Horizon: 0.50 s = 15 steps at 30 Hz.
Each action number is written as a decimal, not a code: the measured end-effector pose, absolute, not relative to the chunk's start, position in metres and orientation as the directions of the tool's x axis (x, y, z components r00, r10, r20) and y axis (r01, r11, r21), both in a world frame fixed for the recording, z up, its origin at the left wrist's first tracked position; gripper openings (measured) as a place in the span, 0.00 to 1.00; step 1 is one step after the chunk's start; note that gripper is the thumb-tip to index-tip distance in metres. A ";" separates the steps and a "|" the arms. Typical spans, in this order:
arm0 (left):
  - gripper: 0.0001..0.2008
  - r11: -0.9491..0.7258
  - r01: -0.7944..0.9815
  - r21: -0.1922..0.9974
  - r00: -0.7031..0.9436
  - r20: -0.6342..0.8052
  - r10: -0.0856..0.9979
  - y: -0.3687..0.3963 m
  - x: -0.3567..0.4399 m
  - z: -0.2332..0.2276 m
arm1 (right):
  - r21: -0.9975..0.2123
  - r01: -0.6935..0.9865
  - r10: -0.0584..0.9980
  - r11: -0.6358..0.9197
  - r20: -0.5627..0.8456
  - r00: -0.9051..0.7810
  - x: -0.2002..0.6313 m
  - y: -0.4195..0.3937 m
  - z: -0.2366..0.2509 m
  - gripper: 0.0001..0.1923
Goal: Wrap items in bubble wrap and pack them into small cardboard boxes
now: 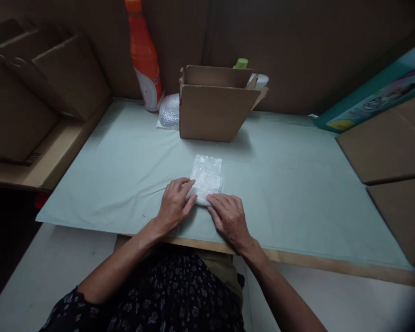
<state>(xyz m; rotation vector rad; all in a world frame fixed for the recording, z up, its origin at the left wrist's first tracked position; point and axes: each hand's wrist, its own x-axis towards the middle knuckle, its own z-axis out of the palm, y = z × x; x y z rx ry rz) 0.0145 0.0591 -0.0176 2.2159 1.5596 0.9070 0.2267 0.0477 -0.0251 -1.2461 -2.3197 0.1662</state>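
Hands flat on bubble-wrap bundle [206,179], left hand [174,203], right hand [229,216], cardboard box [214,110] behind, orange bottle [144,55] beyond

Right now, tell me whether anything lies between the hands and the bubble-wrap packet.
Nothing visible does. The left hand and right hand already touch the near edge of the bubble-wrap packet on the green table cover.

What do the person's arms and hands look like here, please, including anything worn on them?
Both forearms are bare, and the left hand and right hand wear no gloves or visible rings. A dark sleeve with small pale flowers shows at the left upper arm.
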 end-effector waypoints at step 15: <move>0.21 -0.331 0.712 0.620 0.303 0.155 0.940 0.085 0.013 -0.022 | -0.283 0.783 0.817 0.554 0.366 -0.446 0.231 0.050 -0.012 0.16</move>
